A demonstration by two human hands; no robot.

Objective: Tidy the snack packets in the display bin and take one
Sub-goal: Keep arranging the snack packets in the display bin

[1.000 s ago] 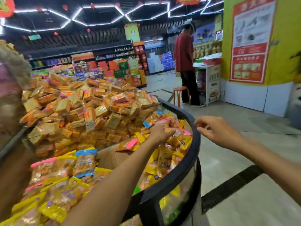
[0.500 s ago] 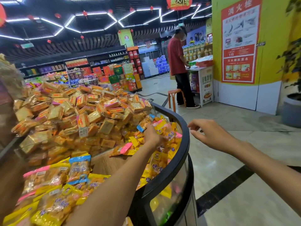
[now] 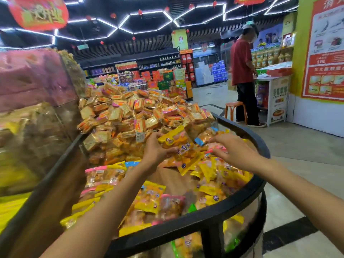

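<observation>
A yellow crinkly plastic snack packet [image 3: 183, 146] is gripped by the left hand [image 3: 155, 151], lifted just above the heap. Loosely curled fingers of the right hand [image 3: 236, 151] are rested on pink-edged packets [image 3: 216, 148], all inside the black-rimmed curved display bin [image 3: 247, 194].

Two bare forearms came into the head view from the bottom edge, with no sleeve, watch, band or glove on either. The left hand [image 3: 156, 151] and the right hand [image 3: 236, 153] were ringless where the fingers showed. Motion blur softened the fingertips and nails. Nothing above the forearms appeared.
</observation>
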